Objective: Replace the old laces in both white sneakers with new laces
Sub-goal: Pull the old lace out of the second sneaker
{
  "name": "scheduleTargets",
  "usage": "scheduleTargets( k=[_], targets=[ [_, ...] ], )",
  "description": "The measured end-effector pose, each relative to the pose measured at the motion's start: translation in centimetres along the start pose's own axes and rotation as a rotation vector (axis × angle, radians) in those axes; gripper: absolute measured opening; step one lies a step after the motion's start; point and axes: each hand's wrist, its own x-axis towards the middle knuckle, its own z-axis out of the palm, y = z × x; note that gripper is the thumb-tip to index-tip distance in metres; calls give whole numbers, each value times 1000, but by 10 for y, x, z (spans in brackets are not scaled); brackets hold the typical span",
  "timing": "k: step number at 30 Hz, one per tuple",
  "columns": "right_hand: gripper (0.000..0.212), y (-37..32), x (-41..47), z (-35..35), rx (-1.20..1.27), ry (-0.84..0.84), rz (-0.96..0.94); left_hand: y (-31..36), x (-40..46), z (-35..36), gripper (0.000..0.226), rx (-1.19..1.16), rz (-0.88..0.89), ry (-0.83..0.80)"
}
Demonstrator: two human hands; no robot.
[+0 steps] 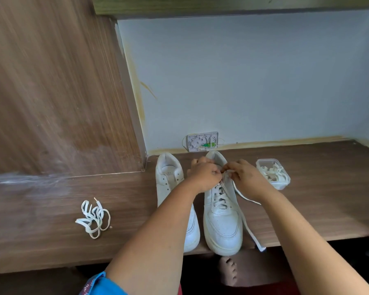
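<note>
White leather on both sneakers, side by side on the brown wood-grain worktop [41, 241], toes toward the near edge, heels toward the pale blue wall [254, 77]. Left sneaker [168, 179] without a lace, eyelets bare, partly hidden under the left forearm. Right sneaker [222, 220] laced in crossing rows up the lower eyelets, toe just over the worktop's front edge. Left hand [203, 176] and right hand [246, 177] met above the upper eyelets of the right sneaker, fingers curled, each pinching the lace [221, 195] near the tongue; exact finger placement too blurred to tell. One loose end of that lace trailed from under the right hand down along the shoe's right side and hung over the worktop edge, tip just past the rim.

Well to the left of the shoes, a separate loose lace [93, 218] lay in a tangled heap on the worktop, apart from everything else. To the right of the right sneaker, near the right hand but not touching it, stood a clear plastic container [282, 184], lidless, holding pale coiled laces [272, 172].

Behind the shoes, against the wall at worktop level, sat a small white wall box [202, 141] with a green part inside. At left, a tall wood panel [51, 92] rose from the worktop. Below the front edge, a bare foot [228, 271] on the dark floor and a blue sleeve [100, 284] at the bottom.
</note>
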Motion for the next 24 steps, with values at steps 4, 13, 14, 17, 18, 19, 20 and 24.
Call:
scheduleTargets(
  k=[4,13,14,17,18,19,20,24],
  targets=[
    [35,4,-3,-1,24,48,-24,4,-9,-8,28,-864,-232,-32],
    [40,13,-6,7,232,69,33,2,-5,-1,26,-80,60,54],
    [43,15,-6,7,264,61,49,2,-6,2,24,-44,89,93],
    [50,17,-8,8,329,78,78,-2,-4,2,26,-20,129,99],
    [50,17,-9,8,340,79,82,-1,-4,0,26,-48,125,72],
    [48,17,-10,8,349,74,89,0,-5,-2,26,-141,104,42],
    [46,17,-10,7,356,70,95,-1,-5,-5,24,-314,73,26],
    [41,26,-8,11,378,111,123,5,-14,-11,25,-1171,-149,41]
  ],
)
